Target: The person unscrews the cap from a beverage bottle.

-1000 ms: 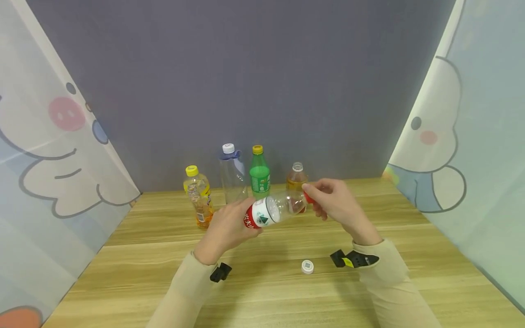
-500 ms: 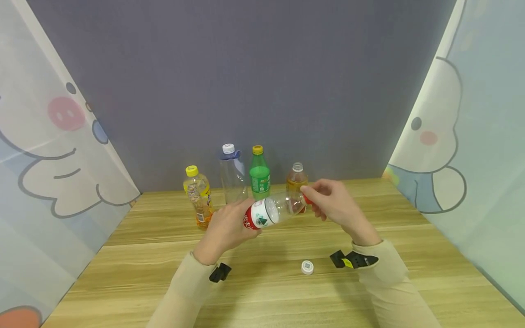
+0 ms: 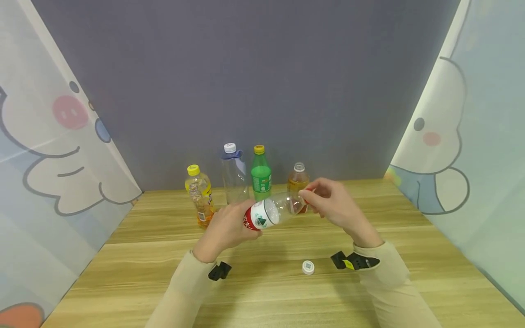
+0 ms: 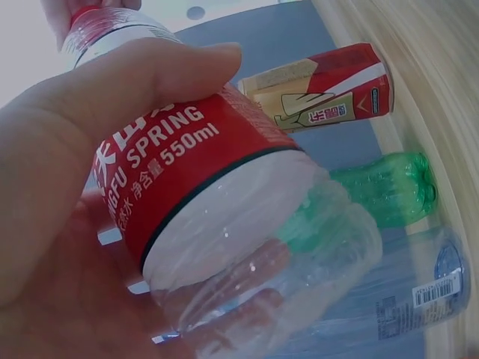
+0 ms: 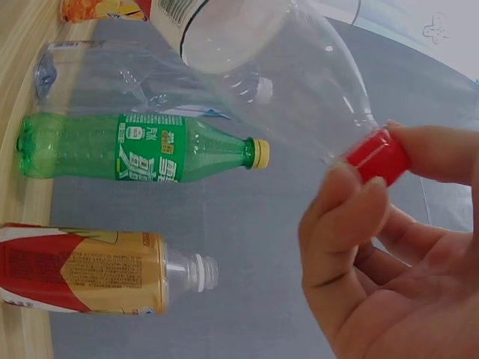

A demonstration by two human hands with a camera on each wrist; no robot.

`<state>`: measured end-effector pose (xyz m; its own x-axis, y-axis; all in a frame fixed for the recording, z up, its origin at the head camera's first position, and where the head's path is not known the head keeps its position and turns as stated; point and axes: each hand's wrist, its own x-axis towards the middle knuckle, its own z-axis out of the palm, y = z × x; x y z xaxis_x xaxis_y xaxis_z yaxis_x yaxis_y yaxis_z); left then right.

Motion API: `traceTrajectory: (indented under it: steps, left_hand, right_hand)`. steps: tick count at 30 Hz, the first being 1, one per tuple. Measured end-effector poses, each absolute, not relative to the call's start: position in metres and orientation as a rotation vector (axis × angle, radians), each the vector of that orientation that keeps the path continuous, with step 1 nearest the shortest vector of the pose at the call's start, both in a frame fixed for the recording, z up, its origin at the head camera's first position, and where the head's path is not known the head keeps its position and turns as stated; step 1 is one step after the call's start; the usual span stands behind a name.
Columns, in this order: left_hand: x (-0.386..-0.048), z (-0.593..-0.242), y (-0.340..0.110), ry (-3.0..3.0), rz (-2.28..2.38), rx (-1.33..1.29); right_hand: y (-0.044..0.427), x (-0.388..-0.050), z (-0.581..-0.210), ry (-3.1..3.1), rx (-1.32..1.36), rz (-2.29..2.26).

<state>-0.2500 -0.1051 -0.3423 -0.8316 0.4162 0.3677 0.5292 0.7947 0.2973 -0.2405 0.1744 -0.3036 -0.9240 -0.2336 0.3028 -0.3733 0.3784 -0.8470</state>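
A clear plastic water bottle (image 3: 262, 213) with a red and white label is tilted above the table, its neck toward the right. My left hand (image 3: 228, 228) grips it round the label and lower body; the left wrist view shows the thumb across the red label (image 4: 187, 142). At the neck, my right hand (image 3: 334, 205) pinches the red cap (image 5: 378, 157) between thumb and fingers. The cap sits at the bottle's mouth; whether it is threaded on, I cannot tell. A loose white cap (image 3: 308, 267) lies on the table below the right hand.
Behind the hands stand a yellow-capped bottle (image 3: 199, 196), a tall clear bottle (image 3: 235, 180) with a white cap, a green bottle (image 3: 261, 177) and an uncapped bottle with a red and gold label (image 5: 112, 269). A grey panel (image 3: 262, 82) rises behind the wooden table (image 3: 143, 273).
The right fingers have shifted slightly around the red cap, with the thumb moving a little left. The bottle and left hand stay almost still. The head view has shifted slightly.
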Motion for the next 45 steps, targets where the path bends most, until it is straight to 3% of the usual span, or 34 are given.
traceTrajectory:
  steps: [45]
  left_hand:
    - [-0.2486, -0.3396, -0.1093, -2.755, -0.505, -0.615]
  right_hand:
    - [0.1735, -0.2429, -0.3074, -2.554, 0.583, 1.385]
